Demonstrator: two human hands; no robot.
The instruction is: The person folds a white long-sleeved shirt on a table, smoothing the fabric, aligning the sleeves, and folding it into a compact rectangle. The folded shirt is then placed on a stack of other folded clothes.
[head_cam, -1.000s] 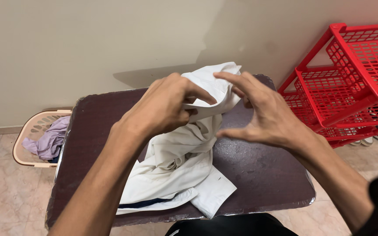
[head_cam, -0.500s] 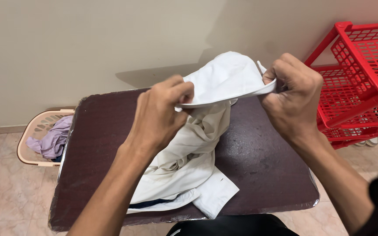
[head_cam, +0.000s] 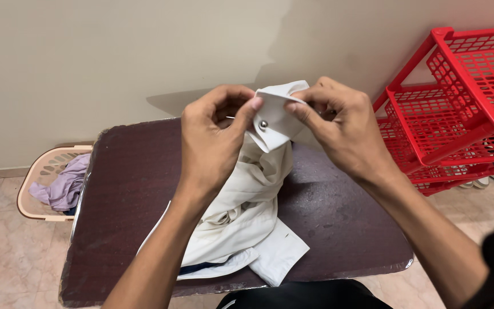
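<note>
White cotton shirt (head_cam: pixel 241 223) lay bunched on the dark maroon counter (head_cam: pixel 132 194), its buttoned cuff (head_cam: pixel 274 117) lifted at the far side. The left hand (head_cam: pixel 215 137) and right hand (head_cam: pixel 344 131) pinched that cuff between them, fingers (head_cam: pixel 247 114) clenched on its opposite edges, equally near.

A dark maroon table (head_cam: pixel 338 229) with rounded corners is standing against a plain beige wall and filling the middle of the view. Its top is looking slightly mottled and worn, and a thin pale edge is showing along the near rim. A crumpled white shirt (head_cam: pixel 241 229) is lying on the table, bunched at the centre, with one cuff spreading flat toward the near edge and its upper part rising off the surface. A dark strip, possibly another piece of cloth, is peeking out beneath the shirt's lower edge.
</note>
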